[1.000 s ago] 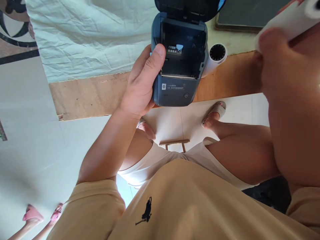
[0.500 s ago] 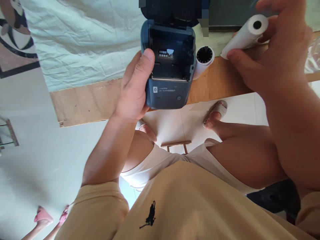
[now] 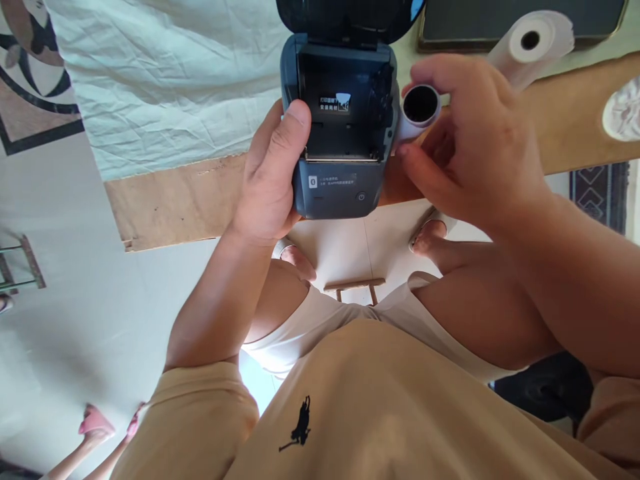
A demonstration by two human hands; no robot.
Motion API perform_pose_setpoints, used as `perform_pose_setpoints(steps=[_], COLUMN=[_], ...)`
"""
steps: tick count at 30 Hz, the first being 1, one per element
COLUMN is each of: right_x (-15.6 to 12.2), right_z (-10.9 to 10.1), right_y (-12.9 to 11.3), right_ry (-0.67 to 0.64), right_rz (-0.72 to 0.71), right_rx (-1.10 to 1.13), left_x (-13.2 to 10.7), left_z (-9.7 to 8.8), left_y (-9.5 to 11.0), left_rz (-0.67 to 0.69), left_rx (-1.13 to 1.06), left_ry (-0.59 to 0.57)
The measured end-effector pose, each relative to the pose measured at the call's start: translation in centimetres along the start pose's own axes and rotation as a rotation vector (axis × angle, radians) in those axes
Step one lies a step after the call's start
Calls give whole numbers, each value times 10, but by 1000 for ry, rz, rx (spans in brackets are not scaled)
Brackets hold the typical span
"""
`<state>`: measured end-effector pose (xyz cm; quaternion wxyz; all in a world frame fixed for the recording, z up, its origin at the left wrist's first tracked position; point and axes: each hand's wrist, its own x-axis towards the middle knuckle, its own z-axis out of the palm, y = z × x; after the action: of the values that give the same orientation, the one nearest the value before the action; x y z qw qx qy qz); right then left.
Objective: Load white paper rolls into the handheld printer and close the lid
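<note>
My left hand (image 3: 270,180) grips the left side of a dark blue label printer (image 3: 340,127) that rests at the edge of the wooden table (image 3: 170,200). Its lid is up and the paper bay shows empty. My right hand (image 3: 465,147) is closed round a small white paper roll with a black core (image 3: 419,108), right beside the printer's right side. A second, larger white paper roll (image 3: 530,41) lies on the table behind my right hand, with no hand on it.
A wrinkled pale cloth (image 3: 170,80) covers the table's left part. A dark flat tablet-like slab (image 3: 515,23) lies at the back right. A white crumpled object (image 3: 623,113) sits at the far right. Another person's feet in pink shoes (image 3: 95,423) show at the lower left.
My right hand let go of the larger paper roll, which now lies on the table, and moved left to take hold of the small roll beside the printer. The left hand kept its grip.
</note>
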<state>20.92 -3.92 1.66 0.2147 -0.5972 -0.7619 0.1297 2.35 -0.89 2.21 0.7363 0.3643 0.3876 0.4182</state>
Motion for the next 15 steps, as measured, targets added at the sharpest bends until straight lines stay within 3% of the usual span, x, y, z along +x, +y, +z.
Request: perform_pose_setpoints(steps=[6, 11, 15], right_x=[-4, -7, -6], right_z=[2, 2, 3], right_y=[9, 5, 5], right_ry=[45, 28, 66], right_rz=[-42, -116, -90], right_rx=[17, 7, -23], left_x=[-1, 1, 2], left_z=[2, -3, -4], left_y=[0, -1, 0], left_rz=[77, 72, 73], left_rx=[92, 110, 122], left_ry=[-38, -49, -66])
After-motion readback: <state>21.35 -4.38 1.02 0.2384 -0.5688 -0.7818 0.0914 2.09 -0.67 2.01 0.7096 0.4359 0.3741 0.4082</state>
